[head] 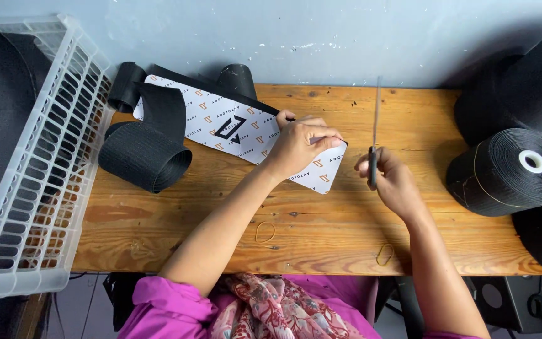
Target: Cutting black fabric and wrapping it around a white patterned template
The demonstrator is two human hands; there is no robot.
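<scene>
Left hand (297,145) flat on printed sheet (233,129); right hand (391,180) grips upright scissors (374,135).

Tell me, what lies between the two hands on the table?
In the head view, only bare wood of the table shows between the left hand, pressing the printed strip, and the right hand, gripping the scissors.

**Wooden bench vs. pale wall**

Wood tabletop (321,232), knotty planks w/ warm orange grain, pushed flush to a pale blue-grey wall (296,37) w/ chipped paint specks. Even daylight, soft shadows. Grey floor (89,301) visible below the front edge, bottom left.
</scene>
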